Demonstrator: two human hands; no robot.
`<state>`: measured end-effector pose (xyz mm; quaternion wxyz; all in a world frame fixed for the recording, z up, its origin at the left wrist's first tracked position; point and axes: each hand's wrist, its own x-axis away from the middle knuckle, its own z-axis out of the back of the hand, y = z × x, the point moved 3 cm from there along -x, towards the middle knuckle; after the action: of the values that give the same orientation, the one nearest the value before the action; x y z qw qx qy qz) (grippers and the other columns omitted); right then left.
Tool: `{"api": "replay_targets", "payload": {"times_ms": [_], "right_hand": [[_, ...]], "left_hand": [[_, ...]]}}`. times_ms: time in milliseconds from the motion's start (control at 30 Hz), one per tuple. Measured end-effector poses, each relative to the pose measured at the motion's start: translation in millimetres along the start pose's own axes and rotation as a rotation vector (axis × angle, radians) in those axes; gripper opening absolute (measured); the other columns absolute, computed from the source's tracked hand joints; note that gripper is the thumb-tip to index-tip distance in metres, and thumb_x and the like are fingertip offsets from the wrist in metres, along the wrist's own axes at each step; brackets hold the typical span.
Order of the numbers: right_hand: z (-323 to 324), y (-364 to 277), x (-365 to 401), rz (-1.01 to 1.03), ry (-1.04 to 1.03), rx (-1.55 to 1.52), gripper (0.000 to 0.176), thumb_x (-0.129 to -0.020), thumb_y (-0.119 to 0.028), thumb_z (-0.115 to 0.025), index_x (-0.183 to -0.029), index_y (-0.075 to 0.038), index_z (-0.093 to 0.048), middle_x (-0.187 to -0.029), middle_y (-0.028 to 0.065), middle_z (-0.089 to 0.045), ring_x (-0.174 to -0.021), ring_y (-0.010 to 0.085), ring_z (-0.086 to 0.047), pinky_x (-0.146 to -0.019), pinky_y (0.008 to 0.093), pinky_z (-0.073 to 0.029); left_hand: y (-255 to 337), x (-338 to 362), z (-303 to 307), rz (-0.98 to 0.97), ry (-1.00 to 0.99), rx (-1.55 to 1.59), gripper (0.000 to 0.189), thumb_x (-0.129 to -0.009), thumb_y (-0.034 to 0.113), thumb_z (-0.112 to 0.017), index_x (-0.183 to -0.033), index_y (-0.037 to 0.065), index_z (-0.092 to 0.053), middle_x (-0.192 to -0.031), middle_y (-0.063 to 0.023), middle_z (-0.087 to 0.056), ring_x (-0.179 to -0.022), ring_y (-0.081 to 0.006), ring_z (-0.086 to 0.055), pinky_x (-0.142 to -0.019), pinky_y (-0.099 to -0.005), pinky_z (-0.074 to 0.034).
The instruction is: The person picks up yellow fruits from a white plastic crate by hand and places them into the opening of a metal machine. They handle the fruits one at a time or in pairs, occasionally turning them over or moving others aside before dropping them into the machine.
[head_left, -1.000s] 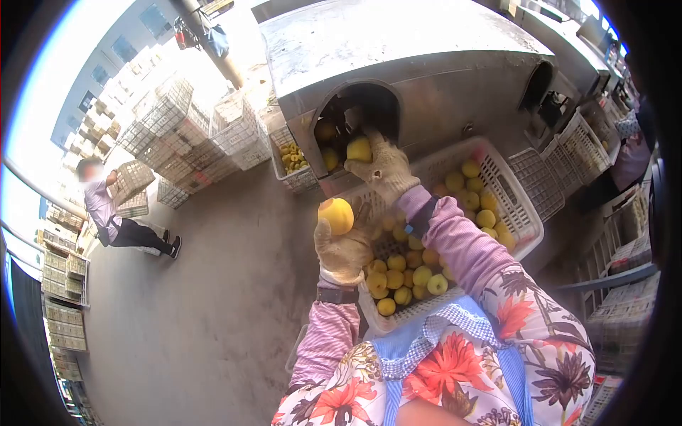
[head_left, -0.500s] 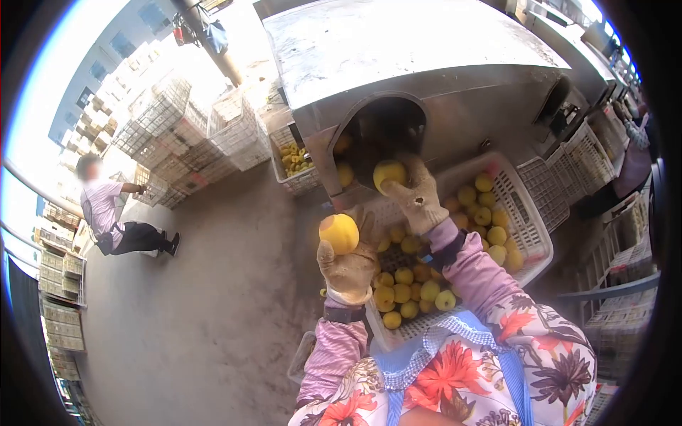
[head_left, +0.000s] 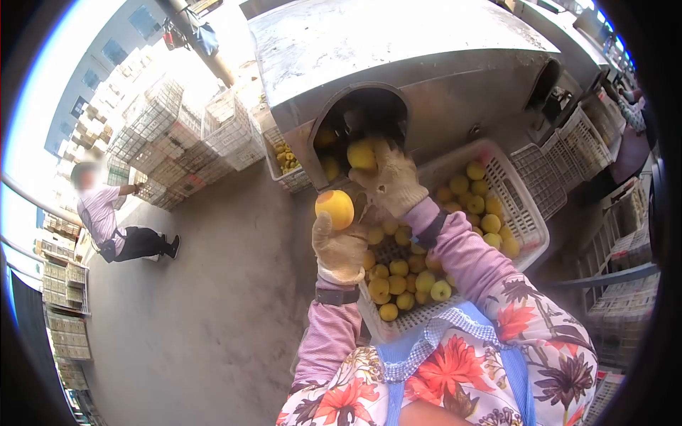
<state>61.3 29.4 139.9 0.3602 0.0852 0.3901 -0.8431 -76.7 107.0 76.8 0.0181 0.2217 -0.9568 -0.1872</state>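
Observation:
My left hand (head_left: 338,252), in a worn beige work glove, is closed around a yellow peach (head_left: 334,209) with a darker patch at its top. My right hand (head_left: 395,177), gloved the same way, reaches into the round opening (head_left: 361,106) of a metal machine (head_left: 440,82) and grips another yellow peach (head_left: 361,154); its fingertips are partly hidden. Another yellow fruit (head_left: 329,168) shows inside the opening's left side. Below my hands stands a white plastic crate (head_left: 529,213) holding many yellow-green fruits (head_left: 399,284).
Another crate of yellow fruit (head_left: 287,157) stands left of the machine. Stacked white crates (head_left: 170,135) line the back left, where a person (head_left: 106,213) stands beside them. Empty-looking crates (head_left: 579,145) and another person's sleeve (head_left: 632,113) are at the right. Concrete floor (head_left: 220,305) lies at left.
My right hand has moved up and left, farther into the machine's opening with its peach. My left hand still holds its peach, slightly higher and farther left in view. The camera has shifted a little.

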Motion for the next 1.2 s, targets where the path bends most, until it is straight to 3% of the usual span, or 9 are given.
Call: {"api": "replay_targets", "payload": {"times_ms": [233, 333, 500, 567, 667, 800, 933, 1033, 1200], "right_hand": [[-52, 15, -45, 0.151, 0.128, 0.408, 0.062, -0.09, -0.038, -0.063, -0.141, -0.006, -0.045, -0.12, 0.0252, -0.061, -0.113, 0.039, -0.06, -0.096, 0.0471, -0.049], [-28, -3, -79, 0.084, -0.283, 0.39, 0.047, -0.097, -0.044, -0.054, -0.116, -0.003, -0.067, -0.106, 0.0242, -0.069, -0.106, 0.0355, -0.066, -0.096, 0.047, -0.049], [17, -27, -36, -0.06, -0.241, -0.201, 0.054, -0.097, -0.046, -0.058, -0.127, -0.002, -0.061, -0.119, 0.0261, -0.066, -0.105, 0.0382, -0.066, -0.087, 0.0433, -0.054], [27, -24, 32, -0.218, -0.421, -0.775, 0.064, -0.097, -0.046, -0.059, -0.14, 0.0, -0.05, -0.128, 0.0238, -0.063, -0.113, 0.0388, -0.063, -0.096, 0.0404, -0.05], [23, -29, 78, -0.093, -0.366, -0.494, 0.063, -0.086, -0.043, -0.072, -0.135, -0.006, -0.053, -0.125, 0.0209, -0.063, -0.116, 0.0396, -0.06, -0.099, 0.0421, -0.048], [24, -30, 94, 0.05, -0.179, -0.245, 0.071, -0.081, -0.041, -0.076, -0.139, -0.009, -0.049, -0.124, 0.0205, -0.063, -0.116, 0.0409, -0.059, -0.104, 0.0443, -0.044], [30, -30, 61, -0.132, -0.291, -0.163, 0.072, -0.08, -0.037, -0.077, -0.14, -0.011, -0.047, -0.122, 0.0205, -0.063, -0.116, 0.0412, -0.058, -0.103, 0.0455, -0.044], [6, -5, 6, -0.008, -0.142, 0.0, 0.067, -0.08, -0.039, -0.078, -0.135, -0.011, -0.051, -0.119, 0.0205, -0.064, -0.116, 0.0405, -0.059, -0.101, 0.0465, -0.045], [-39, 17, -45, 0.195, 0.098, 0.139, 0.066, -0.084, -0.042, -0.073, -0.133, -0.004, -0.05, -0.118, 0.0213, -0.064, -0.108, 0.0388, -0.063, -0.091, 0.0462, -0.052]], "left_hand": [[6, 13, 25, 0.137, 0.09, 0.292, 0.049, -0.1, 0.041, -0.055, -0.137, 0.009, -0.051, -0.136, -0.0154, -0.058, -0.126, -0.0361, -0.054, -0.109, -0.0522, -0.041], [-4, 4, 30, -0.068, 0.038, -0.48, 0.049, -0.101, 0.045, -0.05, -0.136, 0.011, -0.052, -0.135, -0.0142, -0.059, -0.125, -0.0323, -0.055, -0.106, -0.0485, -0.043], [-10, 7, 27, 0.15, -0.004, 0.208, 0.036, -0.104, 0.029, -0.046, -0.132, 0.008, -0.055, -0.131, -0.0131, -0.062, -0.126, -0.0287, -0.055, -0.109, -0.0469, -0.041], [-11, 13, 6, -0.007, -0.006, -0.207, 0.033, -0.104, 0.025, -0.046, -0.13, 0.007, -0.057, -0.128, -0.0127, -0.063, -0.122, -0.0288, -0.058, -0.108, -0.0464, -0.044], [-22, 19, -3, -0.22, 0.013, -0.573, 0.028, -0.104, 0.018, -0.049, -0.126, 0.006, -0.06, -0.125, -0.0124, -0.064, -0.114, -0.0279, -0.063, -0.103, -0.0441, -0.051], [-29, 17, 4, -0.158, 0.035, -0.389, 0.025, -0.102, 0.007, -0.049, -0.125, 0.006, -0.06, -0.121, -0.011, -0.065, -0.107, -0.0242, -0.066, -0.096, -0.0393, -0.056], [-31, 6, 10, -0.253, -0.108, -0.805, 0.032, -0.104, 0.015, -0.048, -0.135, 0.007, -0.05, -0.127, -0.0106, -0.06, -0.113, -0.0238, -0.062, -0.097, -0.0393, -0.054], [-41, 17, 5, 0.027, 0.228, -0.245, 0.042, -0.104, 0.026, -0.051, -0.141, 0.009, -0.043, -0.131, -0.0087, -0.058, -0.118, -0.0224, -0.058, -0.096, -0.0383, -0.05], [-88, 32, 68, 0.395, 0.437, -0.705, 0.042, -0.1, 0.034, -0.052, -0.135, 0.011, -0.053, -0.13, -0.0087, -0.058, -0.114, -0.0242, -0.057, -0.096, -0.0366, -0.046]]}}
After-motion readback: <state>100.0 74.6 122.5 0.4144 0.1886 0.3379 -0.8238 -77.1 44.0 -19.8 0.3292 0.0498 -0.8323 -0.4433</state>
